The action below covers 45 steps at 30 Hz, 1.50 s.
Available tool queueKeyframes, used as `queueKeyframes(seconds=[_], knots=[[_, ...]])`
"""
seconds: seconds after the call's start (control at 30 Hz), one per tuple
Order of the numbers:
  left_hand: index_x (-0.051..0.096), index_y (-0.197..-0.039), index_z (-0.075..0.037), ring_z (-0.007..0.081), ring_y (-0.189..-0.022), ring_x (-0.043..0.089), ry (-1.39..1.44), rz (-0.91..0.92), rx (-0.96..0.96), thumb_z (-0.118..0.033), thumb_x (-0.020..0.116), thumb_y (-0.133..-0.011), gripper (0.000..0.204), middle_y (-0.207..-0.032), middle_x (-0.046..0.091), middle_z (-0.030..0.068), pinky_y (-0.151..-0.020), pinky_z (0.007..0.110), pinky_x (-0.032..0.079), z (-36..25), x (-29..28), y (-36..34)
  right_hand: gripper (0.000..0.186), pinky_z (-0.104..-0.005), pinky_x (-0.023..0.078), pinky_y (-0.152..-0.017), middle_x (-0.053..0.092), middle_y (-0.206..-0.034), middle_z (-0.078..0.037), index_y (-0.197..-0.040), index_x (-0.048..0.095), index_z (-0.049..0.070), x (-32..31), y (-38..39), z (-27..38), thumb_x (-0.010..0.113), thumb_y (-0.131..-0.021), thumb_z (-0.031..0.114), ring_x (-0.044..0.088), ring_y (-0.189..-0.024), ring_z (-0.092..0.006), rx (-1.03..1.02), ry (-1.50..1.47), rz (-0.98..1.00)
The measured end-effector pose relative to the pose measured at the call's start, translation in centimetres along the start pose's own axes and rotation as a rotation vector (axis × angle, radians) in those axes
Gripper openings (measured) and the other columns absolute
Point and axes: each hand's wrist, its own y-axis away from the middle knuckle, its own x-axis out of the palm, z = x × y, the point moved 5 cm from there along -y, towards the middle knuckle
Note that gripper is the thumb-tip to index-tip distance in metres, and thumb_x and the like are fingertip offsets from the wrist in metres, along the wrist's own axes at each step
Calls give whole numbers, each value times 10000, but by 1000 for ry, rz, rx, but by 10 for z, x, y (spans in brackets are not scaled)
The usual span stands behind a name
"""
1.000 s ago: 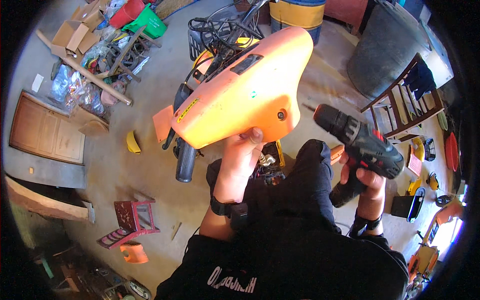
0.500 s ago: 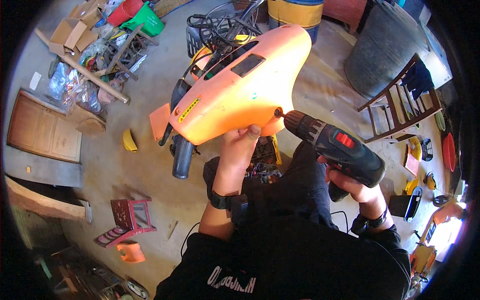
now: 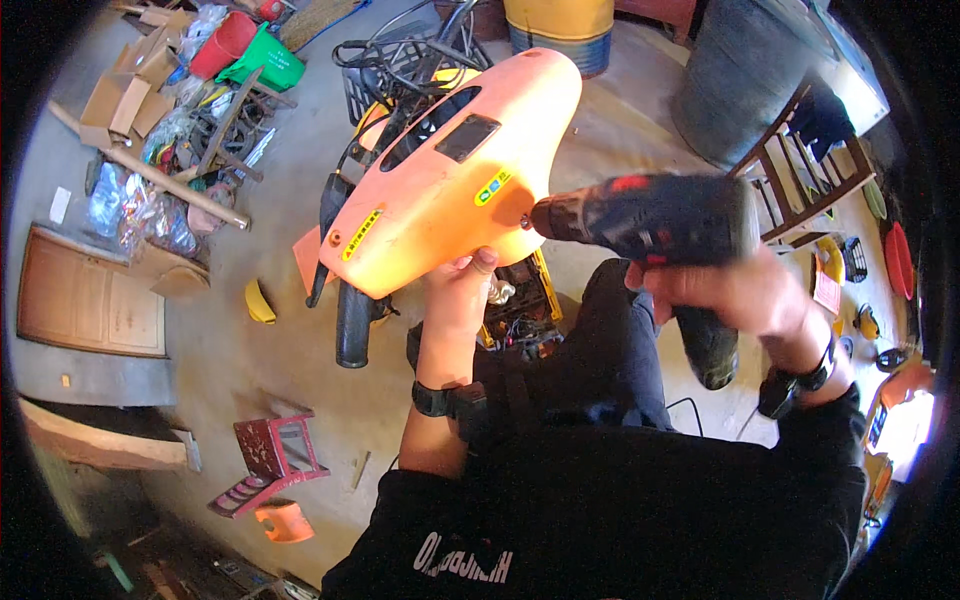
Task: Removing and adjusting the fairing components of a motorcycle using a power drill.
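With left hand [image 3: 462, 290] clamped under orange cover [image 3: 450, 190] and right hand [image 3: 725, 290] fisted round drill [image 3: 650, 220], risks bit skating off glossy plastic.

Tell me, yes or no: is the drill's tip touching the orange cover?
Yes: the drill, gripped by the right hand, has its tip against the orange cover, which the left hand holds up.

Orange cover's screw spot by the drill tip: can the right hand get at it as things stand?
Probably yes. The right hand holds the cordless drill with its tip already at the orange cover, which the left hand holds up from below. Nothing sits between them.
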Motion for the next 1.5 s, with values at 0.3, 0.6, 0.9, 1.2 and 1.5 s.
queueKeyframes(seconds=[0.3, 0.6, 0.9, 1.2, 1.5], knots=[[494, -1325, 27, 195, -1205, 525, -203, -24, -9, -255, 735, -869, 588, -1317, 566, 97, -1062, 369, 382, -1, -8, 0, 222, -291, 539, -605, 683, -822, -75, -990, 651, -10, 6, -15, 58, 703, -823, 126, 662, -657, -153, -26, 221, 108], [528, -1282, 21, 180, -1163, 550, -252, -149, -11, -167, 714, -888, 474, -1235, 613, 90, -1046, 358, 392, -2, -6, 1, 309, -294, 519, -599, 655, -825, -59, -1101, 614, 19, 16, -8, 54, 693, -810, 88, 627, -641, -132, -97, 333, 55], [512, -1292, 28, 195, -1165, 567, -122, -44, 16, -245, 691, -910, 502, -1248, 608, 108, -1052, 366, 395, -14, 22, -4, 236, -302, 543, -648, 689, -903, -96, -1071, 635, -26, -1, -5, 32, 677, -855, 59, 653, -703, -157, -17, 168, 42], [580, -1214, 26, 165, -1053, 588, -291, -118, 69, -296, 700, -903, 464, -1160, 635, 86, -970, 325, 437, -11, 12, -3, 326, -288, 500, -561, 627, -793, -53, -1123, 582, 45, -6, -5, 26, 702, -821, 76, 622, -616, -135, -107, 137, 17], [580, -1226, 26, 149, -1041, 576, -246, -91, 11, -274, 690, -912, 448, -1153, 636, 71, -931, 301, 447, -11, 17, -5, 262, -287, 534, -639, 685, -935, -93, -1103, 623, -20, -3, -8, 26, 665, -860, 66, 629, -672, -140, -48, 209, 43]])
